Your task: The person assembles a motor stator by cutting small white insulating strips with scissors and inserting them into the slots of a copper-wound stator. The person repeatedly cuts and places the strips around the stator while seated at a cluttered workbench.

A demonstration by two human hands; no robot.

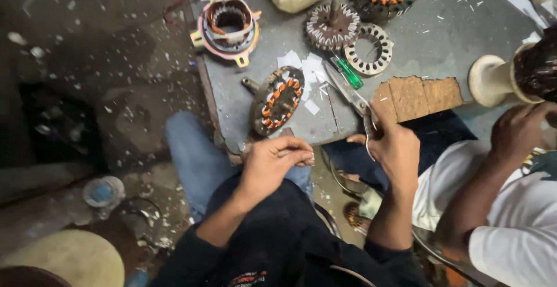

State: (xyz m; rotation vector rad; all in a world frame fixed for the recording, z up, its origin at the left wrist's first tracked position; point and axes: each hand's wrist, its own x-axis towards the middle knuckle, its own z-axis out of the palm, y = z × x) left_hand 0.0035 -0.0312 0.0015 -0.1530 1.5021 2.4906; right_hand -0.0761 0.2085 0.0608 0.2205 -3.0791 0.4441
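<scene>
Grey worktop (272, 37), flecked with white paper scraps (306, 72). Stator (277, 100), centre: dark ring, orange-and-white windings. Screwdriver (349, 73): green handle. Scissors (352, 96): silver blades. Board piece (418, 95), centre right: brown. Trouser leg (194, 159), lower centre: blue. Sleeves (278, 246), bottom of frame: black.

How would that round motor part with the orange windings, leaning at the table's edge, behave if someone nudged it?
The stator looks like metal wound with wire, so probably heavy for its size. It stands tilted on its rim near the table edge, so a push could tip or roll it.
</scene>
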